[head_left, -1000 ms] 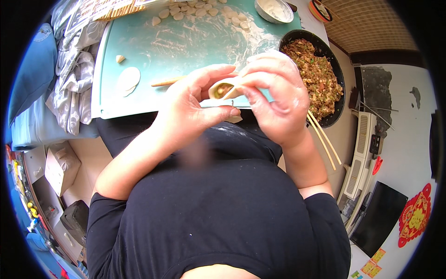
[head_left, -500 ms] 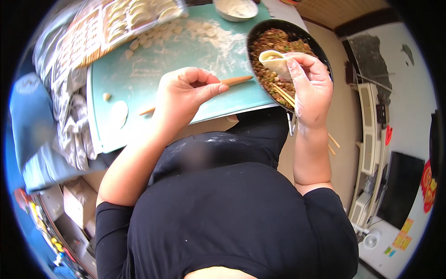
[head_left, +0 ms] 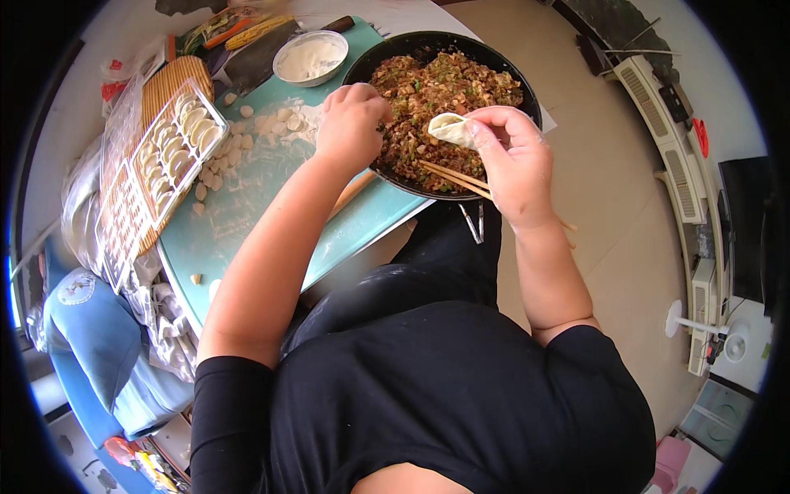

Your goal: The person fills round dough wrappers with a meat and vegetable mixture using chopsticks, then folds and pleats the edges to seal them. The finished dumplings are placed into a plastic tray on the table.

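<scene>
Right hand: from my remote head view I see the right hand (head_left: 520, 169) clamped by thumb and fingers on a pale, half-moon dough dumpling (head_left: 453, 130).
Dumpling: up in front of the pan's right part; I cannot tell whether its curved edge is fully sealed.
Left hand: apart from the other, the left hand (head_left: 350, 123) bends its fingers down at the pan's left rim; I cannot tell whether they touch or grip anything.
Pan: I have the deep black round pan (head_left: 531, 103) ahead, spread with chopped brown-and-green filling (head_left: 436, 82).
Chopsticks: two slim pale wooden chopsticks (head_left: 455, 178) lean across the pan's near rim, tips in the filling.
Board: left of the pan, a floury teal rectangular board (head_left: 247, 247) carries a tapered wooden rolling pin (head_left: 352, 191), partly hidden by the left forearm, and small whitish dough lumps (head_left: 239, 148).
Bowl: I make out a round silvery bowl (head_left: 325, 81) of white flour at the board's far end.
Tray: further left, a clear plastic tray (head_left: 197, 169) holds rows of finished-looking dumplings.
</scene>
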A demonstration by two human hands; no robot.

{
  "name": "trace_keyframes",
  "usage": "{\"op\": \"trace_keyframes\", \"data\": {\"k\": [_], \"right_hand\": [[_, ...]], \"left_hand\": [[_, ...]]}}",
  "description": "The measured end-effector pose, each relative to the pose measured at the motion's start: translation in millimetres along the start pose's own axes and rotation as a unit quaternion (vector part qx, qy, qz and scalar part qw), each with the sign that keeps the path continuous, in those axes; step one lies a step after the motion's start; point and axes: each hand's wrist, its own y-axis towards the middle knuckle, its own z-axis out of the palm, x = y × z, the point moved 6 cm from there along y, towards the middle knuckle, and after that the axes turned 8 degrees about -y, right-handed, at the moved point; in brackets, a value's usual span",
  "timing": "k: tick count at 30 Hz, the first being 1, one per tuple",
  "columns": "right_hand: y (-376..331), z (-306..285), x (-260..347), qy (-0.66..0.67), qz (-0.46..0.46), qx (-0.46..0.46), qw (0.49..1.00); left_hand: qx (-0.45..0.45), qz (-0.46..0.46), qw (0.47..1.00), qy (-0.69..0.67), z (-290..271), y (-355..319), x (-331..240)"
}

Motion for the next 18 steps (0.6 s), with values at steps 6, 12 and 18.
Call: {"op": "trace_keyframes", "data": {"k": [6, 12, 18], "right_hand": [[-2, 9, -2, -0.030, 0.001, 0.024, 0.999], [-4, 24, 6, -0.037, -0.031, 0.050, 0.998], [-16, 58, 38, -0.090, -0.174, 0.158, 0.968]], "left_hand": [[0.079, -0.048, 0.996, 0.020, -2, -1, -9], [0.182, -0.126, 0.926, -0.305, -33, -22, -41], [0.079, -0.255, 0.803, -0.532, -40, -68, -34]]}}
